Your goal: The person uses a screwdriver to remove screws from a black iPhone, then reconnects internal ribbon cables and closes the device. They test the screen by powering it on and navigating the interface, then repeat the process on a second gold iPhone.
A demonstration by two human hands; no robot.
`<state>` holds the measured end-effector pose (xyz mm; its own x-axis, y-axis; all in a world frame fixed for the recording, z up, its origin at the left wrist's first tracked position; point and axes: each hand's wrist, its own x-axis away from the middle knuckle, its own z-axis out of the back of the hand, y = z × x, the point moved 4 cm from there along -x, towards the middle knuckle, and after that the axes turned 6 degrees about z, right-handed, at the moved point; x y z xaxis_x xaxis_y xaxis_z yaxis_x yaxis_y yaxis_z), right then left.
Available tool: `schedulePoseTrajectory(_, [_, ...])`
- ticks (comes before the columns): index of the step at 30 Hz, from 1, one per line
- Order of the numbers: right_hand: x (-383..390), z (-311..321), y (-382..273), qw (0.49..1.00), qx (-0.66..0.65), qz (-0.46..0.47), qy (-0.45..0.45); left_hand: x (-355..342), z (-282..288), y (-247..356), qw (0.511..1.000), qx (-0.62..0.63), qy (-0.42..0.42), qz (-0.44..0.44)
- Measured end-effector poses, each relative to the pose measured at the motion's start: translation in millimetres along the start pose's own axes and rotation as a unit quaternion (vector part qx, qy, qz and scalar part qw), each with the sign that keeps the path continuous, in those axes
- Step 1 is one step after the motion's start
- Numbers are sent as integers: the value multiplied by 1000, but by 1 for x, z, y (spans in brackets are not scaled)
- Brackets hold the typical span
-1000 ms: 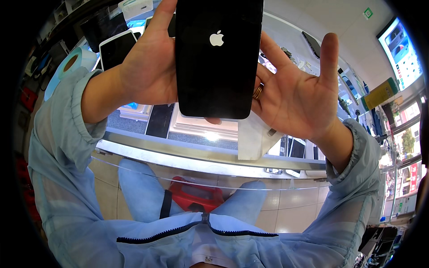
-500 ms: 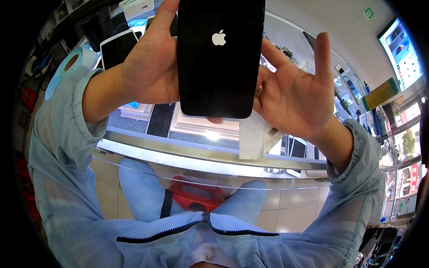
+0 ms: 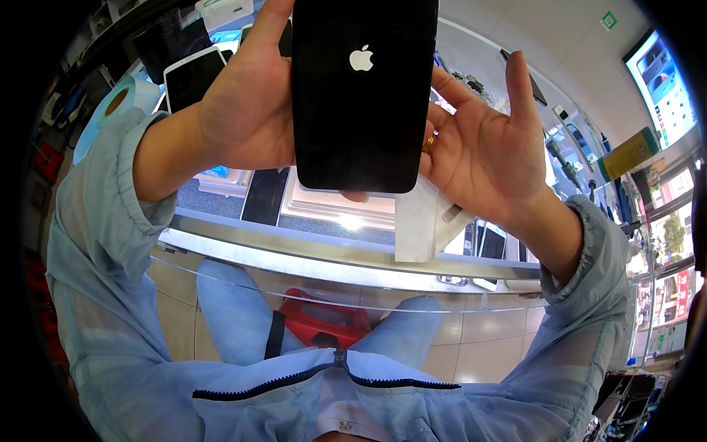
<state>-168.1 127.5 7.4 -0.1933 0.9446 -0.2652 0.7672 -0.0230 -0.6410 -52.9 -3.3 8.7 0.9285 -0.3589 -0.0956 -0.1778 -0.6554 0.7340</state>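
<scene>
Glass shop counter (image 3: 309,243): black phone (image 3: 362,96) upright (back showing), clamped by left hand (image 3: 250,110); right hand (image 3: 486,147) open behind; yellow sign (image 3: 627,153) far right

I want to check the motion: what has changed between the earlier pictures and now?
Almost nothing changed. The black phone shifted very slightly; the left hand holds it as before, and the right hand stays open against its right edge. The glass counter below is unchanged.

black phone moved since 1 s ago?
No. The black phone sits the same against the white stand below it, held between left hand and right hand.
</scene>
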Motion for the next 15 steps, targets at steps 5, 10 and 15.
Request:
schedulePoseTrajectory(5, [1,-1,-2,999,16,1,28,0,-23,0,991,-81,109,-17])
schedulePoseTrajectory(10, [1,2,-3,999,35,-1,-4,-3,-26,0,983,-92,154,-49])
schedulePoseTrajectory(15, [1,4,-4,1000,29,-1,-12,-4,-19,0,993,-79,91,-18])
